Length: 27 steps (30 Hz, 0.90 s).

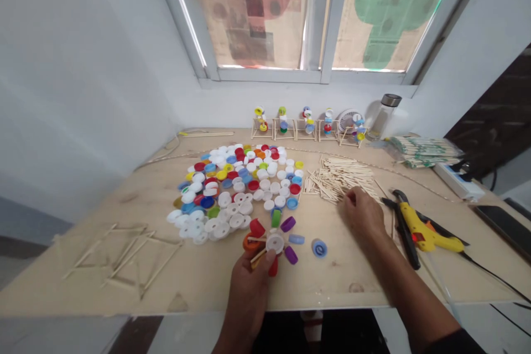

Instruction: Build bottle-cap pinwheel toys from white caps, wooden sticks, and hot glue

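Observation:
My left hand (253,282) is closed on a bottle-cap wheel (275,243), held just above the table near its front edge. Coloured caps in red, orange, green, purple and blue stand around its white centre cap. Short wooden sticks (258,256) show between my left thumb and the wheel. My right hand (362,211) rests with curled fingers at the near edge of a pile of wooden sticks (344,174); what its fingertips grip, if anything, is hidden. A loose blue cap (319,248) lies right of the wheel.
Many bottle caps (236,188) spread left of the sticks. Stick frames (124,257) lie at front left. Several small cap wheels on stands (307,121) line the wall. A yellow glue gun (427,232), pliers-like black tool (404,235), power strip (459,180) and phone (504,229) are right.

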Tool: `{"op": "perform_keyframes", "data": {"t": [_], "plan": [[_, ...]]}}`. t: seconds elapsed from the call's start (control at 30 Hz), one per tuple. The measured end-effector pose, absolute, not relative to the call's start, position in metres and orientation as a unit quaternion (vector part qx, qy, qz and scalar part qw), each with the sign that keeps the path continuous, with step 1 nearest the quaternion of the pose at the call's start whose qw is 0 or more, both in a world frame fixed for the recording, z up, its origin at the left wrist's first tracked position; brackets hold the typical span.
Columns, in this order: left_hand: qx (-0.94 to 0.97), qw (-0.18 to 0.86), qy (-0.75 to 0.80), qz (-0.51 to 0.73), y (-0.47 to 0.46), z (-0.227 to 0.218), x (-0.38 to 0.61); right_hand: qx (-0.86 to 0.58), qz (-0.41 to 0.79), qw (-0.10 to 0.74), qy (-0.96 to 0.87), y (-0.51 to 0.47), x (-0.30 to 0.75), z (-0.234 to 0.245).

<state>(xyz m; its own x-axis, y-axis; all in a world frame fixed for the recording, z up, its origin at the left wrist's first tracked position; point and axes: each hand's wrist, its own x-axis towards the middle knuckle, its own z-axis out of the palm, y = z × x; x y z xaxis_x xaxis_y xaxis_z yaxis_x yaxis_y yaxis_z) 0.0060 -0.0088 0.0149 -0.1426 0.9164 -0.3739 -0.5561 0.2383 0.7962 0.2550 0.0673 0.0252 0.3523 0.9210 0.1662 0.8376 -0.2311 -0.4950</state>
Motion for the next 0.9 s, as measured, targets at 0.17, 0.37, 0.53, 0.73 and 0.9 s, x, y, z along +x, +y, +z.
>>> {"op": "perform_keyframes", "data": {"t": [0.17, 0.37, 0.53, 0.73, 0.9], "plan": [[0.176, 0.62, 0.484, 0.591, -0.007, 0.018, 0.008, -0.714, 0.155, 0.383, -0.566, 0.056, 0.257, 0.032], [0.162, 0.621, 0.484, 0.595, -0.008, 0.021, 0.009, -0.597, 0.37, 0.516, -0.491, 0.004, 0.232, 0.04], [0.14, 0.62, 0.496, 0.591, -0.006, 0.02, 0.01, -0.564, 0.511, 0.503, -0.409, -0.042, 0.213, 0.036], [0.154, 0.619, 0.511, 0.576, -0.007, 0.02, 0.007, -0.527, 0.579, 0.516, -0.349, -0.052, 0.201, 0.027], [0.169, 0.651, 0.464, 0.577, -0.011, 0.014, 0.001, -0.515, 0.589, 0.531, -0.325, -0.048, 0.192, 0.025]]}}
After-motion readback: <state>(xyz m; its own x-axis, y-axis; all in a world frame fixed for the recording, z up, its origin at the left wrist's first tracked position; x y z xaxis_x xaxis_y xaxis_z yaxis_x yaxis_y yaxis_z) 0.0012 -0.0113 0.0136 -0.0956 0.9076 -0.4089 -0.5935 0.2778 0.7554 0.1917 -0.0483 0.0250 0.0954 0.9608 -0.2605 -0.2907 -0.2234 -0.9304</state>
